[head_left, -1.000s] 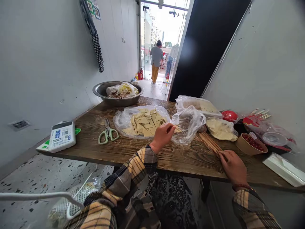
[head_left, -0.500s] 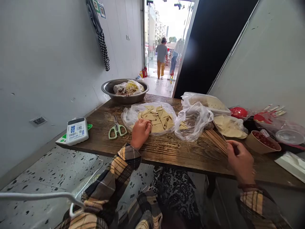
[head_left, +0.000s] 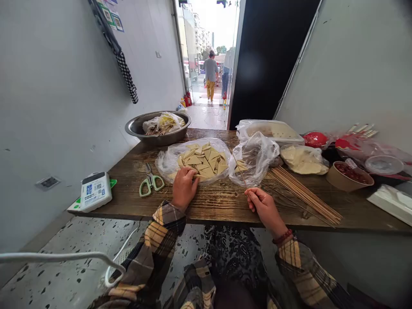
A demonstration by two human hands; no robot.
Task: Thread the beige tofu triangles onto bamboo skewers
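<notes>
Honestly, my right hand [head_left: 262,207] pinches a skewer [head_left: 240,171] close enough to snag the plastic bag [head_left: 264,151]; left hand's [head_left: 184,187] grip, can't tell.

On the table [head_left: 128,199], a white box [head_left: 95,192] with blue lettering is being supported near the left end, a green sheet [head_left: 113,183] being partly covered by it. Green-handled scissors [head_left: 149,174] are being borne close by, blades pointed away. A wide metal basin [head_left: 161,140] is being held up at the far left corner. At the right, red food [head_left: 350,169] is being contained by a brown bowl [head_left: 349,181]. Red fire extinguishers [head_left: 187,99] are being seen beside the glass door [head_left: 192,79]; outside, a grey-topped person [head_left: 210,71] is being viewed from behind.
</notes>
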